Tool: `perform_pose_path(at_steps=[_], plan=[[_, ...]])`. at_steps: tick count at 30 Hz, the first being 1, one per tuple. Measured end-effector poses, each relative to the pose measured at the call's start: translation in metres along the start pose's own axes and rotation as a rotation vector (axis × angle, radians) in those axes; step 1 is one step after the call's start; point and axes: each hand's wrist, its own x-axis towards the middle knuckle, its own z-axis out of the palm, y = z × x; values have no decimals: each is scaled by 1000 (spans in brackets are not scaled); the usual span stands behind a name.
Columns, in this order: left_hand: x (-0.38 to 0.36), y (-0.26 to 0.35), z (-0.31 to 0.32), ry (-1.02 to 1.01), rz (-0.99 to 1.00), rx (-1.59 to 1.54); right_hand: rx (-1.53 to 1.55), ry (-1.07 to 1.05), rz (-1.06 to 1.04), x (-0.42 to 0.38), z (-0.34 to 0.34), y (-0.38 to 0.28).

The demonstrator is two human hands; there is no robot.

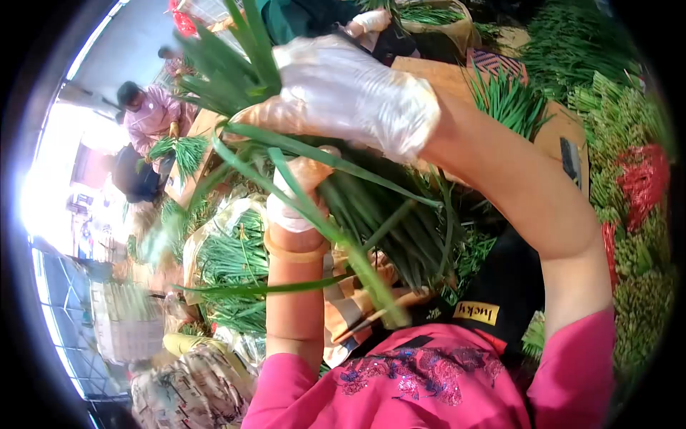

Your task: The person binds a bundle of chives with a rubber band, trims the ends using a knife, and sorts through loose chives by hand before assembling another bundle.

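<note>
My right hand (pixel 350 89), in a thin whitish plastic glove, is closed round the upper part of a bunch of long flat green leaves that look like garlic chives (pixel 379 214). Leaf tips (pixel 236 71) stick up past its fingers. Below it my left hand (pixel 300 187), gloved too, with a tan band at the wrist, is wrapped against the same bunch. The lower leaves slant down toward my lap. Several loose leaf blades (pixel 332 232) cross in front of my left forearm, smeared by motion. The fingertips of both hands are partly hidden by leaves.
At left is a bag of green bunches (pixel 232 264). A wooden board (pixel 461 89) bears another bunch (pixel 507 104). Piled bunches (pixel 607 129) and red plastic (pixel 642 187) line the right side. A person (pixel 153 111) handles greens at upper left; another person's gloved hand (pixel 371 21) is at the top.
</note>
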Motion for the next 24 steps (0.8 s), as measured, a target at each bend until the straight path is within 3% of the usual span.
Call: perform_pose_path(at_steps=[1,2,3,4,5,6,7,8,9,11,13,15,16,17,19,20,22,23,24], plan=[[-8,0,7,-44,8,-154,626,-311,550,-3,-7,-9],[-23,-2,-8,85,-3,-66,1262,-619,1094,-4,-14,-20],[-34,-5,-13,111,30,-147,1523,-464,1165,-20,1,-31],[-44,-6,-18,140,68,-227,1554,-632,1173,-36,24,-37],[-57,-3,-22,130,68,-295,1715,-408,1025,-68,61,-54],[-72,4,-14,276,147,-235,1759,-75,831,-91,78,-87],[-85,6,-24,338,191,-289,1906,-235,1282,-121,78,-110],[-100,10,-44,408,236,-339,1974,-512,1392,-145,76,-120],[-116,19,-68,456,229,-135,2005,-811,1484,-168,74,-130],[-164,26,-121,646,259,-207,2262,-689,1447,-248,107,-174],[-199,31,-153,778,342,-145,2195,-483,1406,-308,105,-220],[-231,35,-175,941,387,-101,2369,-447,1557,-301,97,-224],[-243,34,-178,947,407,-159,2573,-509,1747,-270,75,-215],[-251,30,-185,932,442,-139,2226,-568,1927,-224,54,-216],[-269,27,-199,995,466,-184,2575,-405,1988,-252,73,-225],[-279,29,-207,927,428,-196,2484,-310,1917,-259,68,-223],[-297,25,-227,1053,395,-255,2468,293,1920,-256,33,-193],[-289,27,-204,1098,401,-261,2452,584,1863,-255,15,-177],[-302,24,-216,1011,412,-268,1882,1473,2199,-224,-7,-163]])
